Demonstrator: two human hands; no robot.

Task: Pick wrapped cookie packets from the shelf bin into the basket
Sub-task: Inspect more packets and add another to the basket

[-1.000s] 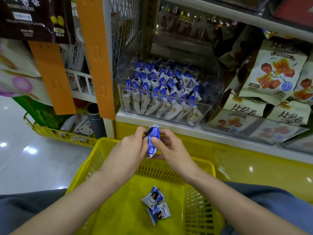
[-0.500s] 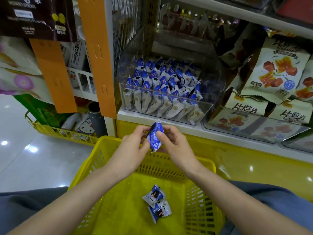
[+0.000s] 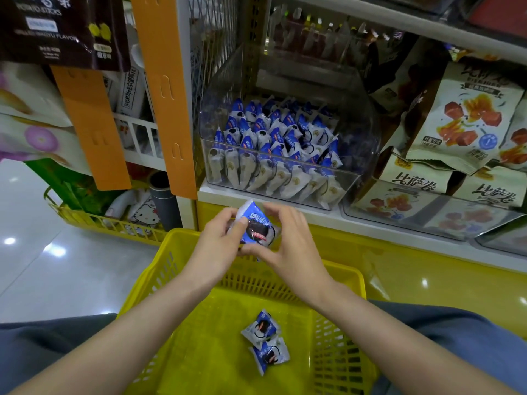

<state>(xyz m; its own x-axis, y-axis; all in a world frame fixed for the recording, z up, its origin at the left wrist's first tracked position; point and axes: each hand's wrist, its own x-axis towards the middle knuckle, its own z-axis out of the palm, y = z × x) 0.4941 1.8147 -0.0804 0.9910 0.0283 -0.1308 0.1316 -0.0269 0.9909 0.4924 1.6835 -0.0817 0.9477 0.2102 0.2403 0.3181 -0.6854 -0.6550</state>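
A blue and white cookie packet [image 3: 258, 226] is held between both hands above the far rim of the yellow basket [image 3: 176, 252]. My left hand [image 3: 219, 246] pinches its left side. My right hand [image 3: 288, 246] holds its right side with thumb below and fingers over the top. Two cookie packets [image 3: 265, 342] lie on the basket floor. On the shelf just beyond, a clear plastic bin [image 3: 365, 138] holds several rows of the same packets [image 3: 273, 149].
Beige snack bags [image 3: 467, 115] fill the shelf to the right of the bin. An orange upright [image 3: 168, 89] and a wire rack [image 3: 139, 138] stand at left. A low yellow basket [image 3: 94, 220] with goods sits on the glossy floor.
The packet has turned from edge-on to face me, showing its printed front. Both hands have shifted their hold around it and stayed above the basket's far rim.
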